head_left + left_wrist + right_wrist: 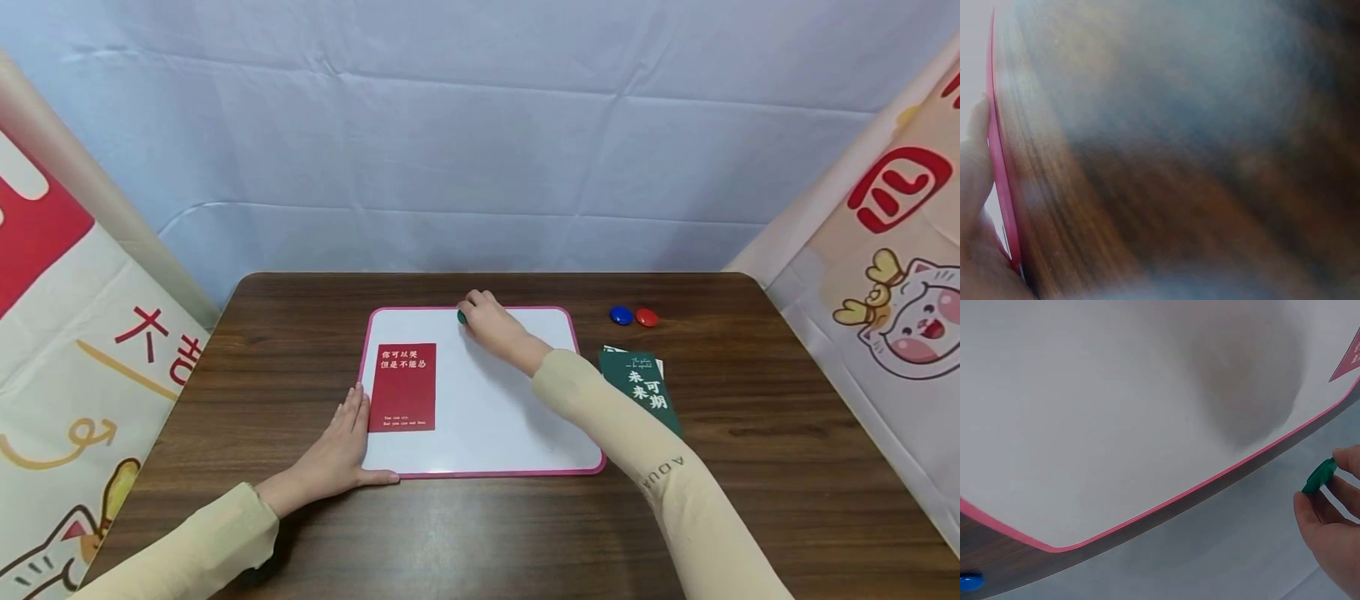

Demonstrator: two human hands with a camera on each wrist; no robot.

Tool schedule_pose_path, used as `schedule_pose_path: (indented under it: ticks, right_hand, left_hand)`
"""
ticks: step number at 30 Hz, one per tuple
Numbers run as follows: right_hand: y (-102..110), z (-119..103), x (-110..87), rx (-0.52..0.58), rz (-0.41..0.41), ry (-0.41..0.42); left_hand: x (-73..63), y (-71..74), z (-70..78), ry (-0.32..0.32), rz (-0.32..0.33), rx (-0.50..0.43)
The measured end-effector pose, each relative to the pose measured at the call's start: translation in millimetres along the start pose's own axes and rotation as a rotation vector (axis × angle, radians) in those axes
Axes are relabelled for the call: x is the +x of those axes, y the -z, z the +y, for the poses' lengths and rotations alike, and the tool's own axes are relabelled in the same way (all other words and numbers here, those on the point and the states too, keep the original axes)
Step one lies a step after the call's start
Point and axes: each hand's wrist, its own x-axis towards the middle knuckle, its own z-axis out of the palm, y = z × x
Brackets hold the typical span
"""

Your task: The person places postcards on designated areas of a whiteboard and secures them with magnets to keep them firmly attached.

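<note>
A whiteboard [480, 450] with a pink rim lies on the table. My left hand [337, 450] rests at its lower left corner, fingers straight along the left edge and thumb along the bottom edge. Between thumb and fingers, my right hand [492, 327] pinches a round green magnet [1320, 476], over the board's top edge in the head view. In the right wrist view the magnet is tilted, its thin side showing. A red card [405, 387] with pale writing lies on the left part of the board, close to the left fingertips.
Right of the board, a blue magnet [621, 315] and a red magnet [647, 317] lie side by side on the wooden table [765, 467]. Below them is a green card [637, 383] on top of other cards, partly hidden by the right sleeve. A pale cloth [480, 167] hangs behind.
</note>
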Motion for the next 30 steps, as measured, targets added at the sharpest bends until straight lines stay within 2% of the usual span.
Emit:
schedule_pose_path:
  ticks: [12, 23, 30]
  right_hand:
    - [-4, -13, 10.3, 0.004, 0.000, 0.023]
    - [-10, -24, 16.8, 0.059, -0.019, 0.022]
    - [-12, -31, 18.1, 0.097, 0.001, 0.029]
  left_hand:
    - [1.9, -1.9, -2.4, -0.001, 0.002, -0.003]
    - [2.6, -2.6, -3.7, 0.007, -0.004, -0.007]
    - [0.6, -1.0, -2.0, 0.002, 0.005, -0.008]
